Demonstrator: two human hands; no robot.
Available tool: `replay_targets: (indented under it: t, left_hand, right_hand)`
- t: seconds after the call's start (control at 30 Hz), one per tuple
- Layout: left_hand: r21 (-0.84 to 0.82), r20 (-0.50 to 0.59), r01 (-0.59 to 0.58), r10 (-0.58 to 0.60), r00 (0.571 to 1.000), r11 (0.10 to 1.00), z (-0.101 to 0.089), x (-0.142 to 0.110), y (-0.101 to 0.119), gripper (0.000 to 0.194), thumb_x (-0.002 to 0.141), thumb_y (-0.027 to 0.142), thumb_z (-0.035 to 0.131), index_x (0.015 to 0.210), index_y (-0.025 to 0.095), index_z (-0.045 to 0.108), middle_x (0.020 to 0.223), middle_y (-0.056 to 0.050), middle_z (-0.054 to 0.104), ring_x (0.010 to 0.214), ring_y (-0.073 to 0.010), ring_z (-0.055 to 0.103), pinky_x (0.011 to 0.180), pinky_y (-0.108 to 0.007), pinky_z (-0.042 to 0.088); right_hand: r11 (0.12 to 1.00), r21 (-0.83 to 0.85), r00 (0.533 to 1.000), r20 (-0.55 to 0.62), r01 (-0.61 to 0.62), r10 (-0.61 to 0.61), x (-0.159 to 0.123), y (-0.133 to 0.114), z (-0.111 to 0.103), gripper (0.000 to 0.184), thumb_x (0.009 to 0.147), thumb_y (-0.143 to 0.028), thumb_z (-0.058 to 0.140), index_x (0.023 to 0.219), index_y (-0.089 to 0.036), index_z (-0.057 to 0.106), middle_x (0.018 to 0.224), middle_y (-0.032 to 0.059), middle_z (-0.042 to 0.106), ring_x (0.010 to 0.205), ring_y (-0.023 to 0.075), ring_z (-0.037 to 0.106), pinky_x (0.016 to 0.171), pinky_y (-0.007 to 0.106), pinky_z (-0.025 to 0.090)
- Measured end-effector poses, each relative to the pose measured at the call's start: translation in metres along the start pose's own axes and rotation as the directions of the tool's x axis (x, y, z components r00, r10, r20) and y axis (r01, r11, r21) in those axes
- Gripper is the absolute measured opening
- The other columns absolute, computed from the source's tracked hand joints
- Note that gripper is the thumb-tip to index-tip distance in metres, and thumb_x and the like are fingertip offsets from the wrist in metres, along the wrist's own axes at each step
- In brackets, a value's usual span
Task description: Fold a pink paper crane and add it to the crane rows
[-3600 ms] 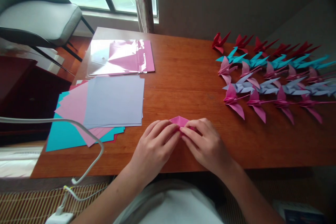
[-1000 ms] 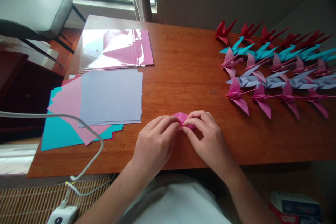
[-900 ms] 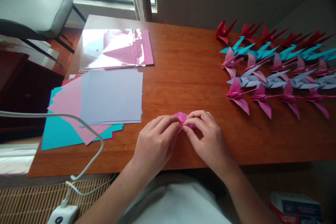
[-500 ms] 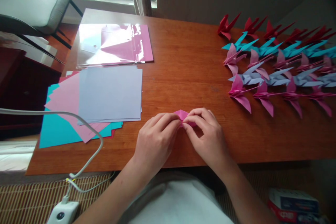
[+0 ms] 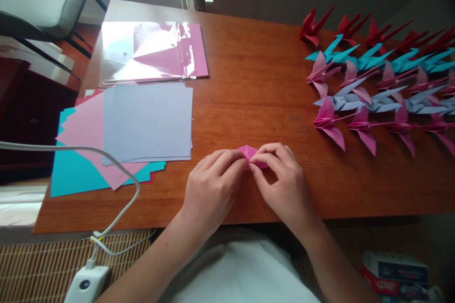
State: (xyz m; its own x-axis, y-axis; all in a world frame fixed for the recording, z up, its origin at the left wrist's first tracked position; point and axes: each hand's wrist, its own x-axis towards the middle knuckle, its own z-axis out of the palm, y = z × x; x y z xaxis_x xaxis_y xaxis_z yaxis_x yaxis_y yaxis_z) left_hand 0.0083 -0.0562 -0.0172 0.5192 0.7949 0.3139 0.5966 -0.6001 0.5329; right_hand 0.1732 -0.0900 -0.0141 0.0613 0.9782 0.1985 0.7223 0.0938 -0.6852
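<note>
A small folded piece of bright pink origami paper lies near the table's front edge, between my two hands. My left hand is closed on its left side, thumb and fingers pinched together. My right hand pinches the right side, its thumb and index finger almost meeting the left fingertips at the middle. Fingers cover much of the paper, so its full folded shape is hidden.
Rows of paper cranes in several colours stand at the right of the wooden table. Left are loose sheets and a clear packet of paper. A white cable crosses the table's left corner, running to a white device.
The view has shifted slightly, so the table and its objects appear a little higher. Both hands keep their pinch on the pink paper, with hardly any movement.
</note>
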Motion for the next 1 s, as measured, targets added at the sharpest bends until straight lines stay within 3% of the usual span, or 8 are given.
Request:
replay_targets:
  t: [1.0]
  left_hand:
    - [0.005,0.009,0.015,-0.015,1.0,1.0,-0.0003,0.0025,0.0,0.011,0.097,0.016,0.057,0.1,0.019,0.067,0.106,-0.004,0.075,0.093,-0.0188,0.068,0.082,-0.032,0.054]
  right_hand:
    - [0.999,-0.003,0.998,0.009,0.054,-0.054,-0.0015,0.0049,-0.0004,0.014,0.094,-0.013,0.059,0.094,-0.024,0.068,0.098,0.0064,0.063,0.093,0.0226,0.059,0.085,0.04,0.052]
